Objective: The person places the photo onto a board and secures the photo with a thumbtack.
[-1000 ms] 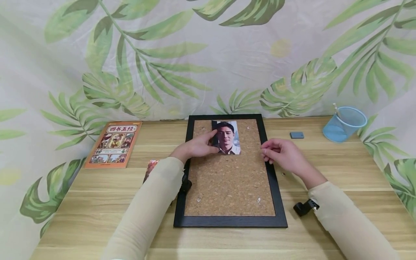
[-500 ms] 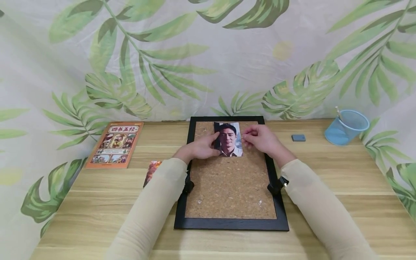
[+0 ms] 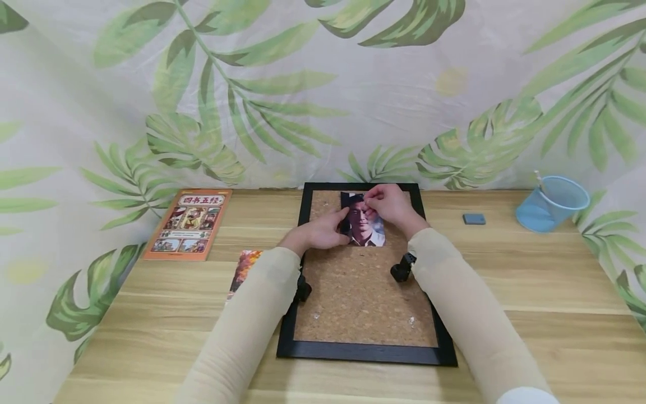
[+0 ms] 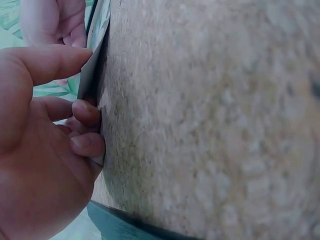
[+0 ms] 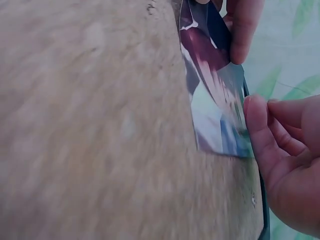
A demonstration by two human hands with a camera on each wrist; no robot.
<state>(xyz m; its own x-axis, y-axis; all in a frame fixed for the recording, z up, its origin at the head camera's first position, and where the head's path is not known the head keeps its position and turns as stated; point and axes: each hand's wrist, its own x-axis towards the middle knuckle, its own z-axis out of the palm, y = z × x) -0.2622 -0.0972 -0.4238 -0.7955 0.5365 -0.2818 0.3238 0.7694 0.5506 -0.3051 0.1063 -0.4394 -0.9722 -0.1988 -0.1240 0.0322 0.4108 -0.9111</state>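
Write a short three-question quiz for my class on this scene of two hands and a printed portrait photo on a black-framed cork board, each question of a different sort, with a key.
1. True or false: the left hand rests on the left edge of the printed portrait photo.
2. Which lies nearest the blue mesh pen cup? A) the orange illustrated book B) the small grey eraser C) the black-framed cork board
3. Fill in: the right hand is at the photo's ___ edge.

Key: 1 true; 2 B; 3 top.
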